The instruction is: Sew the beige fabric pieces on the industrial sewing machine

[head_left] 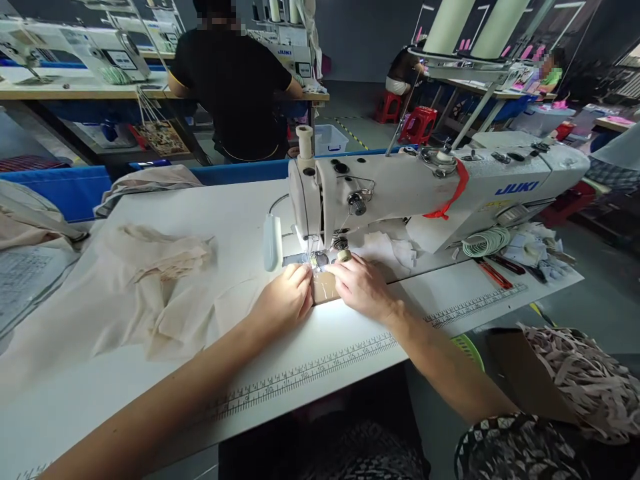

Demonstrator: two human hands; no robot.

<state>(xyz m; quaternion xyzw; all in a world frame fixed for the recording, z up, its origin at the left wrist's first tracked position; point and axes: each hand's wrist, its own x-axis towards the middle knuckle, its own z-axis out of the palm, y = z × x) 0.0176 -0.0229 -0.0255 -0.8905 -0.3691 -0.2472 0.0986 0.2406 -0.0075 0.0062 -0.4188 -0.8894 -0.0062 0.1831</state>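
My left hand [286, 293] rests on the sewing table just left of the needle area, its fingers pressed together. A thin beige cloth [160, 287] lies rumpled across the left of the table and runs up to this hand. On the other side, my right hand [363, 288] pinches close beside the presser foot [320, 261]; what its fingertips hold is hidden. Between the hands shows a tan plate [325, 288] with loose white threads on it. The white JUKI sewing machine [390, 190] stands over both hands, its lamp lighting the fingertips. Pale cloth [390, 251] lies under its arm.
A ruler strip [300, 379] runs along the table's front edge. Red-handled snips [495, 273], a coil of pale green cord [486, 243] and scraps lie right. A box of fabric strips [590, 380] stands below. A person in black [235, 87] sits ahead.
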